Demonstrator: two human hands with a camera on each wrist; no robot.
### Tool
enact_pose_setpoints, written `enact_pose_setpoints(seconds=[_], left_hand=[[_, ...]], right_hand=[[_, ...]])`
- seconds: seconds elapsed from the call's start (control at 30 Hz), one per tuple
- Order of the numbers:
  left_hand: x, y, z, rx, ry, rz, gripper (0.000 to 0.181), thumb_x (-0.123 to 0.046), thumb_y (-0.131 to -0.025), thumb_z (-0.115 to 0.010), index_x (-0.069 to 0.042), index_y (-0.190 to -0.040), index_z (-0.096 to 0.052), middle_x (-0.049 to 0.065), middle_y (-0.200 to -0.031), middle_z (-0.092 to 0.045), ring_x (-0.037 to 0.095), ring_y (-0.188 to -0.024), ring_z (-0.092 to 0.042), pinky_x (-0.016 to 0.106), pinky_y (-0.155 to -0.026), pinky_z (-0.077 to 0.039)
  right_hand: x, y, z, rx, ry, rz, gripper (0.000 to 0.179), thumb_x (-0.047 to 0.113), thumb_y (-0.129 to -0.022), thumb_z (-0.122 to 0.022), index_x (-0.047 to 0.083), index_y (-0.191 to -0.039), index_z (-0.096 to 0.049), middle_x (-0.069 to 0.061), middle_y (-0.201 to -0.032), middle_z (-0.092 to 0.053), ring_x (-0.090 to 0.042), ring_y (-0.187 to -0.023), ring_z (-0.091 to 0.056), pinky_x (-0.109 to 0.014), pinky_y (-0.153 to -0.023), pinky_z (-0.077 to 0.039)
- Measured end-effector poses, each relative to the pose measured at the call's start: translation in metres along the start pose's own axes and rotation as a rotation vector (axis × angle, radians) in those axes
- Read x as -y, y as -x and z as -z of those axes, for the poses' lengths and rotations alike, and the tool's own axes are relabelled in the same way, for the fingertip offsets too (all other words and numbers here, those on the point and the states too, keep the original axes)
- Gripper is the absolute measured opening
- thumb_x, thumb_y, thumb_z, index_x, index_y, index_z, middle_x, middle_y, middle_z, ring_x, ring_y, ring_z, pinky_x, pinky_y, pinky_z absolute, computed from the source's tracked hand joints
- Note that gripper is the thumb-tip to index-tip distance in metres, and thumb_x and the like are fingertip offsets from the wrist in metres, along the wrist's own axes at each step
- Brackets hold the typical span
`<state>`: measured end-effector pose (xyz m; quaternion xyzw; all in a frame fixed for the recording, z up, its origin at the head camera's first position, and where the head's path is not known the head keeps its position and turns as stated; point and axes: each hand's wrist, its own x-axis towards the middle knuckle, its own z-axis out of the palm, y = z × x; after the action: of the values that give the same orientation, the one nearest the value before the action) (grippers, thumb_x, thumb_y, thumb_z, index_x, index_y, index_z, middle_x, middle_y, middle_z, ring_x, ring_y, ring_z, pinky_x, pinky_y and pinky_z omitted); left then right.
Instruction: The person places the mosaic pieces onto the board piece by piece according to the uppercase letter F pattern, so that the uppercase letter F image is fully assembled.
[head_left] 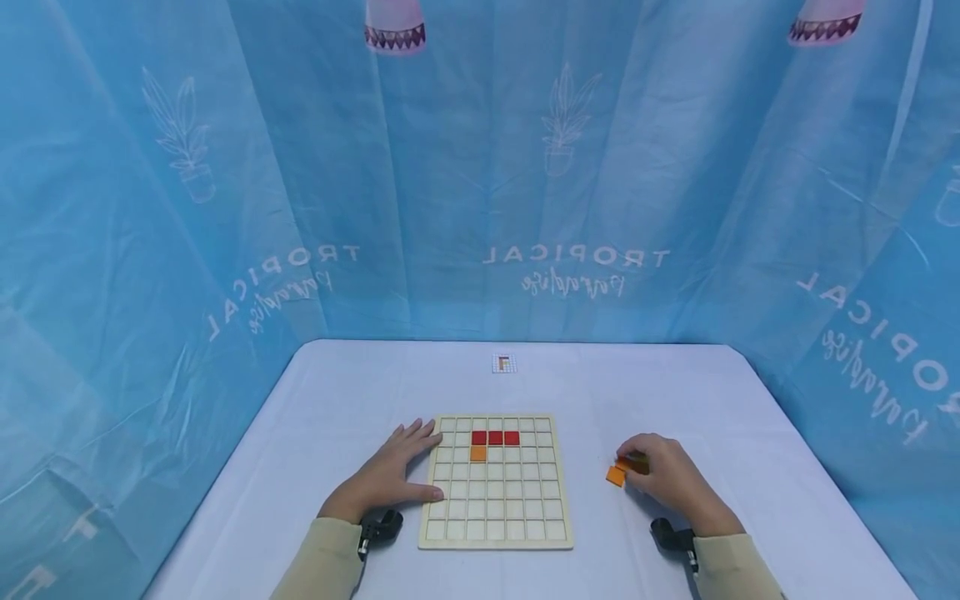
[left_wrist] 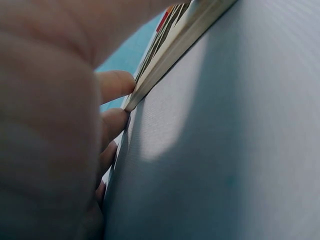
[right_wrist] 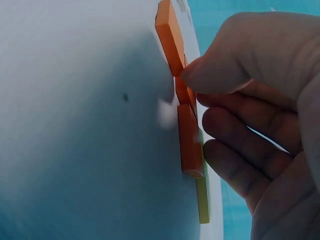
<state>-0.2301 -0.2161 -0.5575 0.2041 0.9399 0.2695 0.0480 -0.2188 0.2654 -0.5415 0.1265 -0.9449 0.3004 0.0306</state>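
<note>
A pale wooden grid board point(head_left: 495, 548) lies flat on the table. Three red tiles point(head_left: 496, 437) sit side by side in its second row from the back, with an orange tile point(head_left: 478, 453) directly below the leftmost one. My left hand point(head_left: 390, 471) rests at the board's left edge, fingers spread and thumb on the rim. To the right of the board, my right hand point(head_left: 670, 477) pinches an orange tile point(right_wrist: 184, 89) between thumb and index finger, low at the table. Other orange tiles point(right_wrist: 170, 37) lie on either side of it. Yellow tiles point(right_wrist: 202, 200) are partly hidden behind.
A small card point(head_left: 504, 363) printed with a coloured grid pattern lies behind the board. White cloth covers the table point(head_left: 390, 375). Blue printed curtains point(head_left: 480, 183) enclose its back and sides.
</note>
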Motion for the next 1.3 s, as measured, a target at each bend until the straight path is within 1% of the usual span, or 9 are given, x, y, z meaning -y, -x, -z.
enact_pose_setpoints(seconds=[0.17,0.43,0.53,0.67,0.83,1.0,1.1,1.2,1.3], left_hand=[[0.0,-0.001,0.0,-0.004,-0.011,-0.014,0.109,-0.076,-0.073,-0.081,-0.017,-0.159,-0.051,0.004,-0.17,-0.032,0.032,-0.158,-0.016,0.059,-0.125,-0.015],[0.0,0.0,-0.001,0.003,-0.006,-0.007,0.109,-0.078,-0.072,-0.08,-0.02,-0.16,-0.05,0.001,-0.17,-0.031,0.028,-0.159,-0.014,0.056,-0.126,-0.012],[0.0,0.0,-0.001,-0.007,0.001,-0.022,0.109,-0.076,-0.073,-0.081,-0.017,-0.159,-0.05,0.003,-0.17,-0.032,0.031,-0.158,-0.016,0.058,-0.125,-0.013],[0.001,0.0,-0.001,-0.013,0.001,-0.032,0.109,-0.075,-0.074,-0.082,-0.015,-0.159,-0.051,0.006,-0.17,-0.032,0.033,-0.158,-0.017,0.059,-0.125,-0.014],[0.002,0.0,-0.001,-0.014,0.004,-0.03,0.108,-0.075,-0.074,-0.082,-0.015,-0.159,-0.051,0.006,-0.169,-0.033,0.033,-0.158,-0.017,0.059,-0.125,-0.014],[0.001,0.0,-0.001,-0.015,-0.001,-0.023,0.108,-0.075,-0.073,-0.082,-0.016,-0.159,-0.051,0.006,-0.17,-0.033,0.033,-0.158,-0.017,0.06,-0.125,-0.015],[0.0,0.0,-0.001,-0.011,-0.002,-0.014,0.108,-0.076,-0.073,-0.081,-0.018,-0.159,-0.051,0.003,-0.17,-0.032,0.031,-0.158,-0.016,0.058,-0.125,-0.014],[0.0,0.0,0.0,-0.006,0.0,-0.012,0.108,-0.076,-0.073,-0.081,-0.019,-0.159,-0.05,0.002,-0.17,-0.031,0.03,-0.159,-0.016,0.058,-0.125,-0.014],[0.0,0.0,0.001,-0.003,0.004,-0.011,0.108,-0.076,-0.073,-0.081,-0.018,-0.159,-0.05,0.002,-0.17,-0.031,0.029,-0.159,-0.015,0.057,-0.126,-0.012]], right_hand=[[0.0,-0.002,-0.002,-0.002,0.022,-0.003,0.027,0.001,-0.083,-0.088,0.013,-0.106,-0.08,0.003,-0.104,-0.072,-0.018,-0.095,-0.065,-0.047,-0.093,-0.06],[0.0,-0.001,-0.004,-0.042,0.037,-0.044,0.03,0.006,-0.082,-0.092,0.008,-0.109,-0.079,-0.001,-0.105,-0.073,-0.021,-0.096,-0.066,-0.048,-0.094,-0.059],[0.0,-0.001,-0.005,-0.043,0.03,-0.046,0.03,0.006,-0.083,-0.091,0.008,-0.11,-0.079,-0.001,-0.107,-0.073,-0.022,-0.097,-0.067,-0.048,-0.094,-0.059],[0.0,-0.002,-0.007,-0.05,0.025,-0.024,0.028,0.003,-0.083,-0.09,0.008,-0.109,-0.08,-0.001,-0.107,-0.073,-0.023,-0.099,-0.067,-0.049,-0.095,-0.059],[0.001,-0.003,-0.009,-0.062,0.021,0.0,0.026,-0.003,-0.083,-0.086,0.008,-0.106,-0.079,0.0,-0.105,-0.073,-0.023,-0.099,-0.068,-0.05,-0.094,-0.059],[0.003,-0.003,-0.011,-0.068,0.025,-0.004,0.028,-0.002,-0.081,-0.087,0.009,-0.106,-0.08,0.003,-0.102,-0.072,-0.02,-0.097,-0.064,-0.048,-0.093,-0.059],[0.005,-0.003,-0.01,-0.085,0.015,0.0,0.029,-0.001,-0.082,-0.088,0.01,-0.107,-0.079,0.002,-0.103,-0.072,-0.02,-0.097,-0.065,-0.047,-0.094,-0.059],[0.007,-0.002,-0.009,-0.11,-0.011,0.021,0.029,-0.001,-0.082,-0.088,0.009,-0.108,-0.079,0.002,-0.105,-0.073,-0.02,-0.098,-0.066,-0.047,-0.093,-0.06],[0.011,-0.003,-0.009,-0.132,-0.043,0.061,0.029,-0.004,-0.082,-0.086,0.007,-0.108,-0.078,0.003,-0.104,-0.073,-0.019,-0.096,-0.067,-0.045,-0.09,-0.061]])
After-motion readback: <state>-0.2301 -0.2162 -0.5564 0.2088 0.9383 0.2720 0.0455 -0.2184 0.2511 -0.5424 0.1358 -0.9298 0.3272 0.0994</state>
